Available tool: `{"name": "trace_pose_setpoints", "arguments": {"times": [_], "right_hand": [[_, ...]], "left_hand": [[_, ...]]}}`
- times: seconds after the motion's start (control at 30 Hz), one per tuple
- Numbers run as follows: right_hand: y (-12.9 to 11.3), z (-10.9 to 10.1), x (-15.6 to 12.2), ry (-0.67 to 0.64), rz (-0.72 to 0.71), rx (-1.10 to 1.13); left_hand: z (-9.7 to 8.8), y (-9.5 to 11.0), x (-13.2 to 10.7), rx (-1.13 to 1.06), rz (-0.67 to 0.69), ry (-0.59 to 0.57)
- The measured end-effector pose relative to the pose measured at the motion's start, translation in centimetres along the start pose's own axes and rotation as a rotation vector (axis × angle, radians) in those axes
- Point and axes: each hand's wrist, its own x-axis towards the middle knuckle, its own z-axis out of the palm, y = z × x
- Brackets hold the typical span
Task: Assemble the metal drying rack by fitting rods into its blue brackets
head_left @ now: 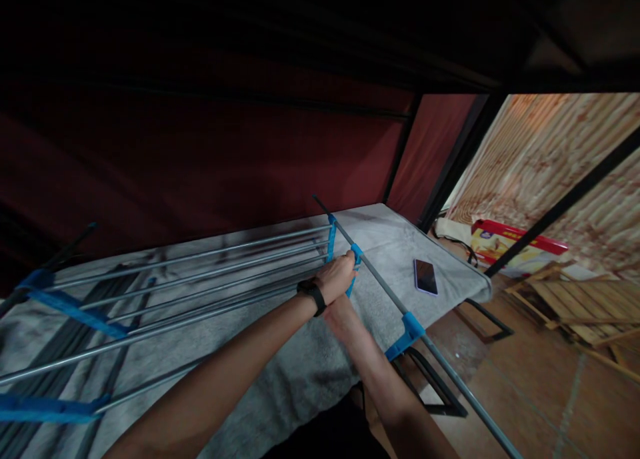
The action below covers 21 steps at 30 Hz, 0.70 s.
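I'm looking down at a bed (pixel 300 372) covered with a grey blanket, set against a dark red wall (pixel 200 159) under a black frame. A metal drying rack (pixel 200 272) with blue joints lies flat across the blanket. My left hand (pixel 339 277), with a black watch (pixel 313 294) on its wrist, is closed around the rack's end rod at a blue clip (pixel 356 253). My right hand (pixel 343 315) sits just beneath the left, against the blanket; I cannot tell how its fingers are set. A phone (pixel 425 276) lies face up on the blanket beyond the rod. A red and yellow box (pixel 505 245) and wooden slats (pixel 575 305) rest on the tiled floor to the right.
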Motion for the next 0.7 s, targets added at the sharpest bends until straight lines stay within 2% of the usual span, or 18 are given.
{"name": "trace_pose_setpoints", "arguments": {"times": [0.1,0.17,0.27,0.33,0.4,0.53,0.7], "right_hand": [[-0.1,-2.8,-0.1,0.015,0.001,-0.179],[-0.4,-4.9,0.1,0.108,-0.066,-0.274],[-1.3,-7.4,0.9,0.388,-0.336,-0.540],[-2.0,-8.1,1.7,0.495,-0.494,-0.734],[-2.5,-8.1,2.7,0.454,-0.549,-0.822],[-2.6,-7.1,4.1,0.307,-0.546,-0.835],[-2.5,-6.9,4.0,0.311,-0.534,-0.813]], "left_hand": [[0.0,-0.1,0.1,0.020,0.008,-0.005],[0.0,-0.3,0.3,0.031,0.006,-0.005],[-0.1,-0.5,0.5,0.044,0.015,0.001],[-0.2,-0.7,0.7,0.055,0.033,0.011],[-0.4,-0.8,0.8,0.066,0.051,0.022],[-0.6,-0.8,0.8,0.083,0.043,0.031],[-0.9,-0.8,0.7,0.072,0.040,0.033]]}}
